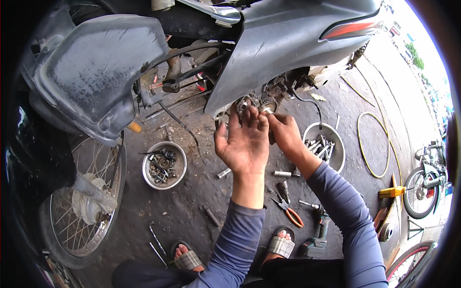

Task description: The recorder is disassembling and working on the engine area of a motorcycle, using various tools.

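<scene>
My left hand (244,146) is raised with its palm toward me and its fingers stretched up, their tips against the dark, greasy engine parts (242,104) under a motorbike's grey body panel (283,43). Close beside it, my right hand (287,133) has its thumb and fingers pinched together at a round metal part with a toothed-looking edge (269,105). Whatever lies between those fingers is hidden. A thin black cable (314,101) hangs from the engine, just right of my hands.
Bolts and small parts fill a metal bowl (145,169) at left; wrenches fill another bowl (342,151) at right. Orange-handled pliers (294,217), a cordless drill (317,240) and a socket (283,174) lie on the floor. The front wheel (121,177) stands left; a yellow hose (359,137) curls right.
</scene>
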Available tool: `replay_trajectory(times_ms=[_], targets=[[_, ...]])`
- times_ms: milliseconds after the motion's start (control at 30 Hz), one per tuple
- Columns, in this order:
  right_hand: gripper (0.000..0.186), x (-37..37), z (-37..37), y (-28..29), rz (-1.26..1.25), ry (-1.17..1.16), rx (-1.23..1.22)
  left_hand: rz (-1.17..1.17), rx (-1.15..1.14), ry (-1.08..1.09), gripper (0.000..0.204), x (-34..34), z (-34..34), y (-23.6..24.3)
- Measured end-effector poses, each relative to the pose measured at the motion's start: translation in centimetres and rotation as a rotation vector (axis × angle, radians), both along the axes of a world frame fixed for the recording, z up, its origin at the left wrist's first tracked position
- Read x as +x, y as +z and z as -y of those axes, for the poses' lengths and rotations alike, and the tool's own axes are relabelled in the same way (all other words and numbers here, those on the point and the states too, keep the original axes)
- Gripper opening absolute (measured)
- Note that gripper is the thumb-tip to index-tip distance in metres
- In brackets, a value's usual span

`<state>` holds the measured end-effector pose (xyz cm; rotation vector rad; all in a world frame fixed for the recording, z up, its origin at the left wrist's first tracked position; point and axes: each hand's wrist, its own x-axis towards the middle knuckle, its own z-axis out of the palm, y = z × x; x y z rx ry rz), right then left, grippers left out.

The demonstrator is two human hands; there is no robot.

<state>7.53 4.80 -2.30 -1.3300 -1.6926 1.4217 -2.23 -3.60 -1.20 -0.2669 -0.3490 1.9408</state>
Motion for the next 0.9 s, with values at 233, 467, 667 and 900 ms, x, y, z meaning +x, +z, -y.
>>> replay_trajectory(times_ms=[233, 467, 667, 900], targets=[[0.034, 4.4, 3.2, 2.0, 0.247, 0.031, 0.398, -0.079, -0.177, -0.305, 0.017, 2.1, 4.9, -8.2], [0.035, 9.6, 5.8, -2.6, 0.231, 0.124, 0.565, -0.424, -0.259, -0.815, 0.027, 5.6, 6.7, -15.0], [0.035, 10.3, 6.9, -4.0, 0.512, 0.092, 0.392, -0.775, -0.259, -0.618, 0.027, 3.0, 8.8, -15.4], [0.046, 8.4, 7.0, -7.5, 0.510, 0.139, 0.129, -2.146, -0.531, 0.146, 0.027, -0.8, 9.0, -9.6]])
